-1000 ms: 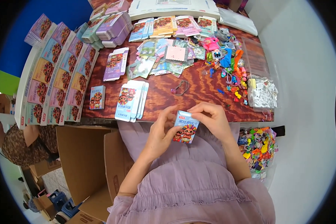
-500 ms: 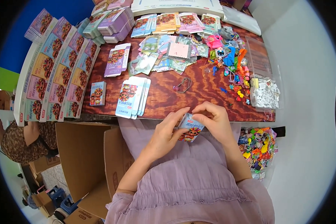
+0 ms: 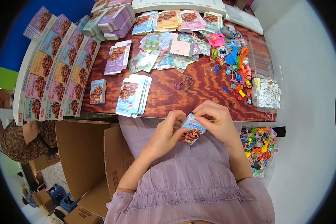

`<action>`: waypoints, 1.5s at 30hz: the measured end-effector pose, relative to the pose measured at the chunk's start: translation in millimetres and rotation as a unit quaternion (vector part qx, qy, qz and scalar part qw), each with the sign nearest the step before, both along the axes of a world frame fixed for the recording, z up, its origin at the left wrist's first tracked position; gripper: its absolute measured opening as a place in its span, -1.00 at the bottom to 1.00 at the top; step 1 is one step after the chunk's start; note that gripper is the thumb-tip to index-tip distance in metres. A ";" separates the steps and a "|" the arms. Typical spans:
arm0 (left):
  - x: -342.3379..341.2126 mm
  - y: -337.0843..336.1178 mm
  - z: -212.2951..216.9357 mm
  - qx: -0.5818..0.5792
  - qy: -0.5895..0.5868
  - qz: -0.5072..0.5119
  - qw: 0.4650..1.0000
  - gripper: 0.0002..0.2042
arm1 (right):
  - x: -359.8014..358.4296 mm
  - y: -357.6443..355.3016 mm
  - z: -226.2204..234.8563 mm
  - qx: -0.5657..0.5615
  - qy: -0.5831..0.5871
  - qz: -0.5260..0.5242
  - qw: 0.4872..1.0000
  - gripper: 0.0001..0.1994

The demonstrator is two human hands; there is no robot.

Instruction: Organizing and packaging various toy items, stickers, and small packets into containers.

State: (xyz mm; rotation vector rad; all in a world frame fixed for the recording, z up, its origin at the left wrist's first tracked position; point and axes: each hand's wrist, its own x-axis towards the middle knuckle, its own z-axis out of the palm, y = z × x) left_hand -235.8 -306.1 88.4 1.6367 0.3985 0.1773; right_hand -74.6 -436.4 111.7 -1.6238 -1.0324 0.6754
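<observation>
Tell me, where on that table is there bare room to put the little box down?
Bare wood lies between the flat box stack and the small toys, around the hair tie. The far edge and left side are crowded with cards and boxes.

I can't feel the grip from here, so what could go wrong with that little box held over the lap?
1. Both the left hand and right hand pinch the small blue box past the table edge; a slip would likely drop it onto the lap.
2. The open cardboard carton sits just left; a dropped box might fall in.
3. Pressing the flap could crease it.
</observation>
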 end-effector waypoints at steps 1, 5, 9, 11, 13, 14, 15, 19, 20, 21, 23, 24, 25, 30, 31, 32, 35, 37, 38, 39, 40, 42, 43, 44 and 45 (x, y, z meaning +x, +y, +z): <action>0.7 -1.0 0.4 0.033 0.002 0.001 0.999 -0.62 | 0.8 0.2 1.5 -0.013 -0.009 0.006 1.000 -0.94; 1.9 -1.4 3.6 0.097 0.000 0.005 0.995 -0.65 | 0.3 6.8 5.8 -0.072 0.013 -0.007 0.997 -0.94; 2.9 -0.2 6.6 0.107 0.017 -0.003 0.994 -0.66 | 1.3 6.8 5.2 -0.041 0.020 -0.008 0.999 -0.95; 1.3 -0.9 3.9 0.085 0.023 -0.007 0.996 -0.65 | 3.7 5.4 3.8 -0.043 0.007 0.005 0.999 -0.95; 1.7 -1.2 3.8 0.077 0.019 -0.009 0.997 -0.65 | 5.8 4.2 1.0 -0.044 0.012 0.020 0.999 -0.95; 2.0 -1.2 3.6 0.070 0.013 -0.010 0.997 -0.65 | 5.9 3.4 0.9 -0.046 0.013 0.019 0.999 -0.95; 2.0 -0.9 3.1 0.069 0.014 -0.011 0.997 -0.65 | 6.2 3.4 1.0 -0.046 0.016 0.021 0.999 -0.95; 1.0 0.7 -2.9 0.050 -0.002 -0.016 0.999 -0.64 | 5.6 2.3 -0.1 -0.045 0.062 0.022 0.997 -0.96; 0.7 1.3 -4.1 0.040 -0.009 -0.018 0.999 -0.64 | 6.0 1.6 -1.8 -0.046 0.063 0.023 0.997 -0.96; 0.9 2.3 -3.0 0.039 -0.007 -0.018 0.999 -0.64 | 6.2 0.0 -4.7 -0.035 0.115 0.013 0.993 -0.96; 1.6 4.1 0.5 0.040 -0.015 -0.032 0.999 -0.66 | 4.5 -1.1 -5.2 -0.026 0.169 0.002 0.985 -0.96; 1.9 4.1 0.5 0.040 -0.014 -0.032 0.999 -0.66 | 3.2 -0.1 -2.5 -0.031 0.127 0.003 0.991 -0.96; 2.5 3.6 0.3 0.021 -0.006 -0.026 0.999 -0.66 | 1.9 0.7 -1.3 -0.037 0.085 0.004 0.996 -0.96; 2.2 4.1 1.6 0.013 -0.002 -0.008 1.000 -0.68 | -0.4 1.5 -7.1 -0.019 0.147 -0.019 0.989 -0.96; 2.9 4.0 2.4 0.002 0.003 -0.009 1.000 -0.68 | 0.5 0.4 -8.7 -0.010 0.156 -0.020 0.987 -0.96; 3.5 4.3 2.9 -0.009 0.008 -0.010 1.000 -0.68 | 1.7 -0.5 -9.7 -0.009 0.156 -0.020 0.988 -0.96; 3.4 3.6 2.0 -0.012 0.001 -0.011 1.000 -0.68 | 3.6 -4.2 -11.1 0.002 0.163 -0.017 0.986 -0.95; 2.6 4.3 0.0 -0.019 -0.001 -0.009 1.000 -0.69 | 4.5 -5.0 -11.1 0.014 0.177 -0.008 0.984 -0.93; 2.2 4.5 -0.7 -0.025 -0.004 -0.007 1.000 -0.69 | 4.9 -5.2 -10.8 0.014 0.177 -0.008 0.984 -0.93; 2.0 4.3 -1.3 -0.025 -0.004 -0.007 1.000 -0.69 | 5.2 -5.6 -10.3 0.005 0.158 -0.001 0.987 -0.92; 1.7 4.1 -1.8 -0.018 -0.005 -0.006 1.000 -0.68 | 5.4 -6.0 -9.5 -0.004 0.139 0.007 0.990 -0.90; 1.8 3.7 -1.3 -0.010 -0.006 -0.007 1.000 -0.67 | 5.7 -6.9 -4.9 -0.007 0.119 0.014 0.993 -0.89; 2.5 2.9 0.3 -0.003 -0.016 0.005 1.000 -0.64 | 5.6 -7.2 -3.4 -0.010 0.098 0.021 0.995 -0.87; 3.2 2.4 1.8 0.004 -0.026 0.016 1.000 -0.61 | 4.2 -7.3 -3.3 -0.010 0.098 0.020 0.995 -0.87; 4.4 1.9 3.3 0.003 -0.026 0.016 1.000 -0.61 | 1.2 -7.6 -2.8 0.007 0.053 0.024 0.998 -0.84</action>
